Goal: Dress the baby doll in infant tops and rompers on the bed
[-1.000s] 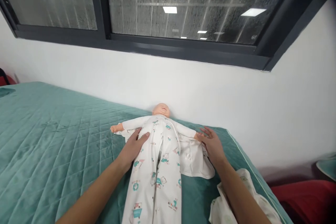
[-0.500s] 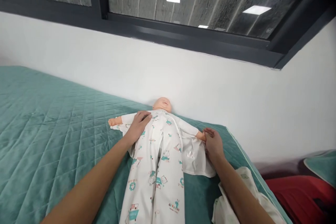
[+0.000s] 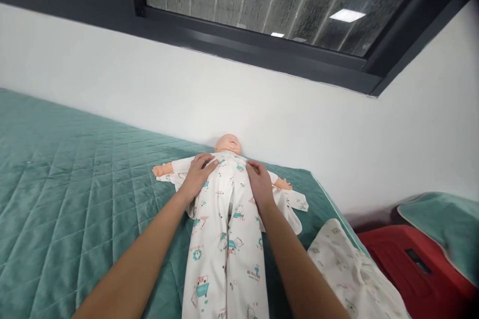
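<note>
On chest of doll [image 3: 228, 175] | left hand [image 3: 196, 175] spread flat | right hand [image 3: 259, 183] spread flat

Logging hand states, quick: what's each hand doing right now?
Left hand: open, flat on the romper.
Right hand: open, flat on the romper.

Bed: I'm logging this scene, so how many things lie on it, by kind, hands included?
doll: 1
printed sleepsuit over it: 1
loose printed cloth: 1
hands, left hand and right hand: 2
Total: 5
</note>
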A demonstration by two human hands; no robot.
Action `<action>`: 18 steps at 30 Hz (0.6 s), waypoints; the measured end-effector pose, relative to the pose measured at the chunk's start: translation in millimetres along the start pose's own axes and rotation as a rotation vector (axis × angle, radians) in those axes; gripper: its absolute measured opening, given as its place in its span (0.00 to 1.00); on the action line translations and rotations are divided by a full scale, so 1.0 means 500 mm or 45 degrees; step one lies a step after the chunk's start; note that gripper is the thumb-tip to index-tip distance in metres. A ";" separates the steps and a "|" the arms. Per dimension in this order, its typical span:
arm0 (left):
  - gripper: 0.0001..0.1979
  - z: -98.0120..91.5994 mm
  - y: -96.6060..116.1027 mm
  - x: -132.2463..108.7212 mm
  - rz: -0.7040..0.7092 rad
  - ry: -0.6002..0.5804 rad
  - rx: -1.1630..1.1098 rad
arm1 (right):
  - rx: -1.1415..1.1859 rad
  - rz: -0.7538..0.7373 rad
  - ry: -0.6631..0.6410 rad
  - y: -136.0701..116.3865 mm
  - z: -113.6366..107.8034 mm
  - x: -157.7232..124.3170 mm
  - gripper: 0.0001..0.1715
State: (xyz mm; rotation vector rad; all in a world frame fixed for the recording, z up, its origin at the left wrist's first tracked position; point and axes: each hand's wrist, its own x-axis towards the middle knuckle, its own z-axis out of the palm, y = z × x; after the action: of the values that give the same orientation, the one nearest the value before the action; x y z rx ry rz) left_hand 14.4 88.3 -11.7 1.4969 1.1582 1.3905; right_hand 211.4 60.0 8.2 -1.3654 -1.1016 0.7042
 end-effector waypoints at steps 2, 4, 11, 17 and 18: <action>0.15 0.000 0.003 -0.003 -0.004 -0.017 0.000 | 0.164 0.007 0.070 0.017 0.003 -0.002 0.20; 0.15 -0.001 0.006 -0.004 -0.019 -0.025 0.005 | 0.268 0.035 0.090 0.033 -0.001 -0.002 0.22; 0.13 -0.004 0.013 0.002 -0.076 -0.088 0.006 | 0.208 0.106 0.194 0.057 -0.004 0.011 0.23; 0.13 0.010 0.018 -0.014 -0.056 0.149 0.124 | -0.006 0.274 0.288 0.086 -0.034 0.006 0.15; 0.13 0.013 0.021 -0.019 -0.076 0.221 0.130 | -0.032 0.278 0.266 0.091 -0.039 0.005 0.14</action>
State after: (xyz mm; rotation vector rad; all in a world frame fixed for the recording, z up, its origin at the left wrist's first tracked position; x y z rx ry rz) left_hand 22.3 76.5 -5.1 1.4206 1.3887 1.4627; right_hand 239.3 60.3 -32.8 -1.5587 -0.8065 0.6880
